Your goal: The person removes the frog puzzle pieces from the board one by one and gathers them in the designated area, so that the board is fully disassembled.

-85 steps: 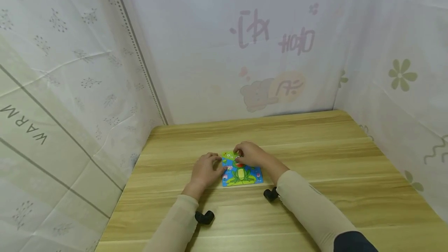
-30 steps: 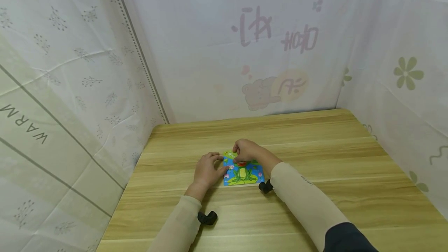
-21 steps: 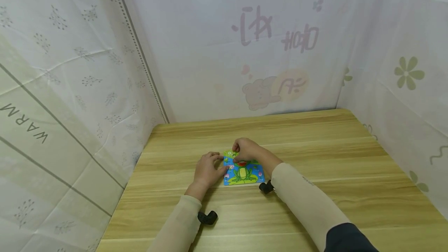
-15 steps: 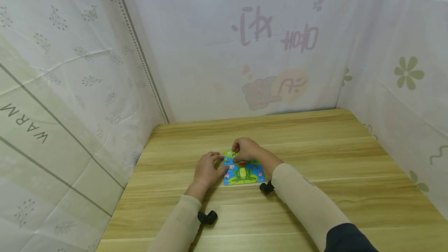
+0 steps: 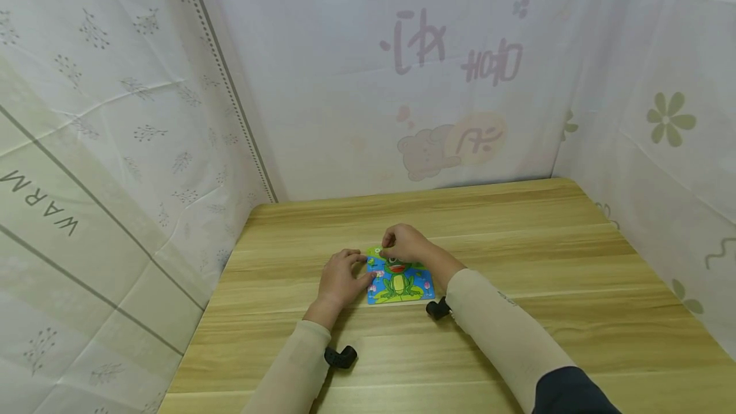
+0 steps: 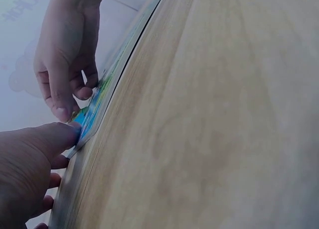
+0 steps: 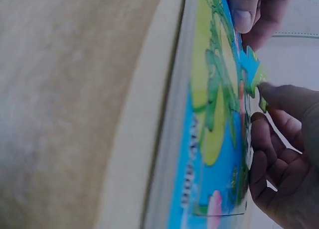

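A frog jigsaw puzzle (image 5: 399,284) in a thin board lies flat on the table. My left hand (image 5: 339,282) rests along its left edge, with the thumb (image 6: 67,134) lying on the board and the other fingers beside it. Over the puzzle's upper part, my right hand (image 5: 407,245) pinches a blue and green puzzle piece (image 7: 253,69) between thumb and index finger. That piece stands tilted up from the picture in the right wrist view; whether its lower edge touches the board I cannot tell. The right hand covers part of the top of the picture.
The wooden table (image 5: 506,235) extends around the puzzle on all sides. Printed curtains (image 5: 345,82) hang behind and at both sides. A black wrist camera (image 5: 341,357) sits on the left forearm and another black camera (image 5: 439,308) on the right.
My right hand has shifted slightly up and away from the frog's face, uncovering its eye and mouth. My left hand stays at the board's left edge.
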Tool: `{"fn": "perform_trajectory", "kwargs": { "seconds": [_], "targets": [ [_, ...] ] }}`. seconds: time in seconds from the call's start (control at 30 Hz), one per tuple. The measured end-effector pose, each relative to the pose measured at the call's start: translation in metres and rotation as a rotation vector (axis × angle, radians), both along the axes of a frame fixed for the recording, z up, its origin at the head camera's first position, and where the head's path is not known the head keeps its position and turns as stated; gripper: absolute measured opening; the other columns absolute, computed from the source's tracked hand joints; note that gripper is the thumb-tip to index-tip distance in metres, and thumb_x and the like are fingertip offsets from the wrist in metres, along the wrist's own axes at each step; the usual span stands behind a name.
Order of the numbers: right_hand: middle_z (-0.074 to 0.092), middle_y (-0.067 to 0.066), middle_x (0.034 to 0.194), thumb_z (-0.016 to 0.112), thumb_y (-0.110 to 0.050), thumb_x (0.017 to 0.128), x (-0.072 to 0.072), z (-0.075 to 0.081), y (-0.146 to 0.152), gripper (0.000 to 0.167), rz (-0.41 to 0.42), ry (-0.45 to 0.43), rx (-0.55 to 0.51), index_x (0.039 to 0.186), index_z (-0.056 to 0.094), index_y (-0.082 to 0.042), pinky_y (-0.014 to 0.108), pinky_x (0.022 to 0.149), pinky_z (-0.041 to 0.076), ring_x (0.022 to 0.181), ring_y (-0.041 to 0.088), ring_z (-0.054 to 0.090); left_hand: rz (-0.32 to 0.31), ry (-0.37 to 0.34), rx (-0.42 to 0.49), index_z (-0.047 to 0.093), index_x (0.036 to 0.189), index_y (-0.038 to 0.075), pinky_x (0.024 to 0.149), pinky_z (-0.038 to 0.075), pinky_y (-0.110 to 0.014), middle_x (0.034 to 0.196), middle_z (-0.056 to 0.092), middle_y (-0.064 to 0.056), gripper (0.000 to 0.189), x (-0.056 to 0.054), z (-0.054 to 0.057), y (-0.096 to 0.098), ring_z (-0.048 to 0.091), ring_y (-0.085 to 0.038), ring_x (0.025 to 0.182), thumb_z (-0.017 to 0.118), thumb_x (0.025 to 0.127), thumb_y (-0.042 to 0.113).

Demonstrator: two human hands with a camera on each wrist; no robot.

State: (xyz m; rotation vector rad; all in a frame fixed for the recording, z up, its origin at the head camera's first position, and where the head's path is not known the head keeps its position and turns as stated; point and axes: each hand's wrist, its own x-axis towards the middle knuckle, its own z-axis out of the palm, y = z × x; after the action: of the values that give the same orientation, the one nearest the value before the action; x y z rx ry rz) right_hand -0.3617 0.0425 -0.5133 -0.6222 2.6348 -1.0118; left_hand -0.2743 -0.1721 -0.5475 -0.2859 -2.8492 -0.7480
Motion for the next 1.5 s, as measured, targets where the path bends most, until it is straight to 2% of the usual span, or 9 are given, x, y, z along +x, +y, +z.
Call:
{"fn": "perform_trajectory", "kwargs": {
  "seconds": [0.13, 0.4, 0.73, 0.93, 1.2, 1.5],
  "targets": [
    [0.068, -0.003, 0.091, 0.082, -0.022, 0.094, 0.0000, -0.0008, 0.0010, 0.012, -0.015, 0.002, -0.040, 0.091, 0.072, -0.017, 0.034, 0.079, 0.056, 0.086, 0.016, 0.063, -0.001, -0.002, 0.007, 0.076, 0.125, 0.019, 0.115, 0.042, -0.053, 0.141, 0.062, -0.001, 0.043, 0.0000, -0.0006, -0.0005, 0.054, -0.031, 0.135, 0.079, 0.093, 0.049],
    [0.070, -0.003, 0.093, 0.084, -0.016, 0.091, -0.0002, -0.0006, 0.0002, 0.011, -0.013, -0.003, -0.059, 0.097, 0.075, -0.014, 0.035, 0.084, 0.058, 0.090, 0.015, 0.065, 0.002, 0.008, 0.000, 0.076, 0.124, 0.020, 0.116, 0.042, -0.054, 0.142, 0.062, -0.002, 0.043, -0.0009, -0.0011, -0.0009, 0.053, -0.032, 0.136, 0.079, 0.092, 0.048],
    [0.069, -0.007, 0.092, 0.081, -0.019, 0.095, 0.0036, 0.0032, 0.0003, 0.006, 0.012, 0.035, 0.004, 0.095, 0.075, -0.018, 0.035, 0.085, 0.058, 0.089, 0.013, 0.064, -0.012, -0.007, 0.031, 0.075, 0.125, 0.017, 0.114, 0.043, -0.054, 0.142, 0.062, -0.005, 0.044, -0.0008, -0.0007, -0.0005, 0.052, -0.034, 0.136, 0.080, 0.092, 0.045],
    [0.069, -0.006, 0.092, 0.081, -0.019, 0.095, 0.0020, 0.0013, 0.0008, 0.005, 0.006, 0.048, 0.016, 0.095, 0.076, -0.017, 0.034, 0.083, 0.058, 0.088, 0.014, 0.063, -0.014, -0.002, 0.030, 0.075, 0.125, 0.017, 0.114, 0.043, -0.054, 0.142, 0.062, -0.006, 0.043, -0.0003, 0.0009, 0.0002, 0.052, -0.035, 0.136, 0.081, 0.092, 0.044],
    [0.069, -0.005, 0.089, 0.080, -0.019, 0.095, -0.0021, -0.0040, 0.0018, 0.004, -0.001, 0.020, -0.030, 0.094, 0.076, -0.017, 0.031, 0.075, 0.057, 0.083, 0.014, 0.064, -0.009, -0.013, 0.014, 0.074, 0.126, 0.017, 0.116, 0.042, -0.052, 0.142, 0.062, -0.006, 0.044, -0.0009, 0.0012, -0.0002, 0.052, -0.034, 0.136, 0.079, 0.093, 0.045],
    [0.069, -0.004, 0.087, 0.080, -0.019, 0.095, -0.0030, -0.0052, 0.0044, 0.004, -0.003, 0.019, -0.045, 0.094, 0.076, -0.016, 0.031, 0.072, 0.057, 0.080, 0.014, 0.064, -0.016, -0.009, 0.008, 0.074, 0.126, 0.017, 0.115, 0.043, -0.052, 0.142, 0.062, -0.007, 0.043, -0.0011, 0.0013, -0.0001, 0.053, -0.034, 0.135, 0.079, 0.093, 0.045]
  ]
}}
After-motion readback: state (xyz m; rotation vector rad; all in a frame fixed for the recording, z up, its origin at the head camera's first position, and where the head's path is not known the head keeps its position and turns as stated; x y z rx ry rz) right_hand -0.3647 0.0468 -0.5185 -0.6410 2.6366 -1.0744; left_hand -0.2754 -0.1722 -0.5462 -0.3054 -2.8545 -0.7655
